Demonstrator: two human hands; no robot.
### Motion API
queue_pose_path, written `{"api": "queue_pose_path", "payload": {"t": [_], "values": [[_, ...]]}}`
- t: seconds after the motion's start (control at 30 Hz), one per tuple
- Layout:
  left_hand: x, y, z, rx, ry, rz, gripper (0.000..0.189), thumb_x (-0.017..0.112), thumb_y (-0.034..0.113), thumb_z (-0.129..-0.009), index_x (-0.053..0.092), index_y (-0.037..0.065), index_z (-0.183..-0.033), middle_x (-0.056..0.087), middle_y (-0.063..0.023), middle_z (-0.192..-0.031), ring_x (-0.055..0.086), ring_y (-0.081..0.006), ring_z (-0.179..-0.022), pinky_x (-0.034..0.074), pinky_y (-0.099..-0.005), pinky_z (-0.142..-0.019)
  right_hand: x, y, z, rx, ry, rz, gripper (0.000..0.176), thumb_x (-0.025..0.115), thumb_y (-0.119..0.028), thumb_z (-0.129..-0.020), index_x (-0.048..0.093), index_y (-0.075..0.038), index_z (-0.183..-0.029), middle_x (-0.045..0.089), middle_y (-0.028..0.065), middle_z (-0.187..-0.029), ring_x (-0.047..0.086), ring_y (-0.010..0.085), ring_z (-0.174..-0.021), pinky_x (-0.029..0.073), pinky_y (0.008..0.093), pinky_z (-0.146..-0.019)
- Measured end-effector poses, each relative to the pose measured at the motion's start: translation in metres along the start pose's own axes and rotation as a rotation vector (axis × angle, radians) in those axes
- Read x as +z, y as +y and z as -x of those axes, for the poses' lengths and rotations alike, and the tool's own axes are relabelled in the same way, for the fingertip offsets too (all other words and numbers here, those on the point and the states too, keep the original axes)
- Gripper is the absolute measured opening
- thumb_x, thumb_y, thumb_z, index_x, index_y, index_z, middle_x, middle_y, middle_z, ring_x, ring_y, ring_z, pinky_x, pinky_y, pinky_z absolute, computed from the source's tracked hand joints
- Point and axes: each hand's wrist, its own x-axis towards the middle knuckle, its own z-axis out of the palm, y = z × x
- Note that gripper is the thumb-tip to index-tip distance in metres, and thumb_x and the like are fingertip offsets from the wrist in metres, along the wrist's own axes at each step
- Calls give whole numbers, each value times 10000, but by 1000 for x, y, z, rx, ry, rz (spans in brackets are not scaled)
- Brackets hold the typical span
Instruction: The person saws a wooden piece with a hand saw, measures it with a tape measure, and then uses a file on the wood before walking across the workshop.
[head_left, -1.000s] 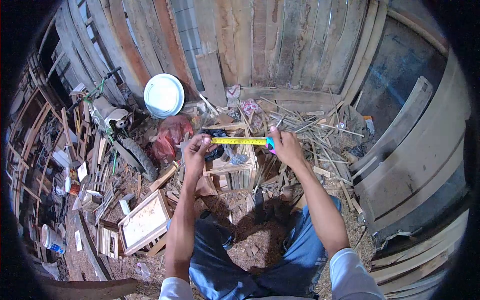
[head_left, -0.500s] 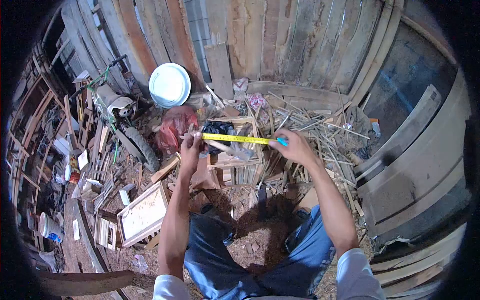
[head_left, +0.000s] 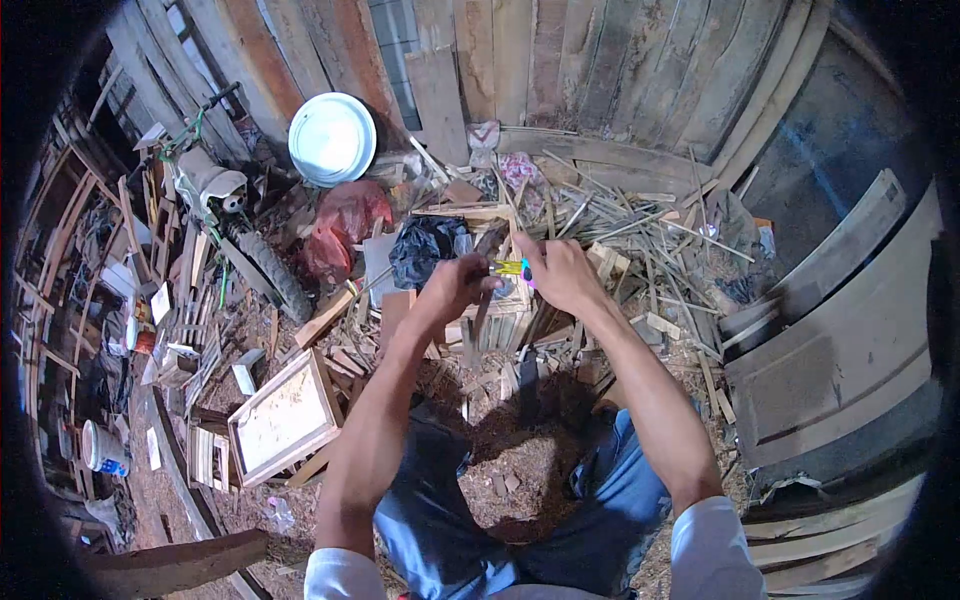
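Close together in front of me are both hands, above a wooden crate (head_left: 500, 318). My left hand (head_left: 455, 292) is closed around a narrow strip of wood (head_left: 483, 312), which points upright in the view. A short stretch of yellow tape (head_left: 508, 268) spans from the fingers of that hand to my right hand (head_left: 562, 278). The right fingers are wrapped round the tape measure (head_left: 527, 272), whose small case shows turquoise and pink and is mostly hidden by the hand. A black plastic bag (head_left: 425, 250) lies just beyond my left hand.
Many thin wood offcuts (head_left: 640, 235) are heaped at the right. A red plastic bag (head_left: 345, 228), a white basin (head_left: 332, 140) and a small motorbike (head_left: 235, 215) stand to the left. A framed panel (head_left: 285, 420) lies near my left forearm. Wooden panels (head_left: 840, 350) lean at the right.
My hands have come closer together, and the exposed yellow tape is much shorter. My left hand has moved right, and the wood strip has turned from slanting to upright.
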Motion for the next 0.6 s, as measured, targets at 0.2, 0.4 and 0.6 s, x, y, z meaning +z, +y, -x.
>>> {"api": "queue_pose_path", "payload": {"t": [0.2,0.4,0.6], "values": [[8,-19,-14,16,97,-151,181,671,147,-882,605,-20,-907,646,-69,-742,607,-153,-690,495,-318,-623,-3,4,-13,142,8,-81,776,357,-585,-960,642,99,-730,616,326,-731,631,477,-808,472,522,-807],[6,-81,-26,-160,478,363,234,700,136,-847,548,-22,-928,671,-120,-752,648,-154,-644,514,-296,-581,20,36,-29,203,4,-152,814,363,-632,-932,641,134,-938,650,330,-892,648,480,-844,488,507,-836],[9,-136,-7,-535,490,187,328,718,233,-828,576,-20,-980,683,-123,-842,652,-180,-697,506,-294,-578,24,46,-29,407,-243,-359,735,388,-615,-935,607,82,-1013,647,222,-917,656,319,-769,518,426,-645]]}}
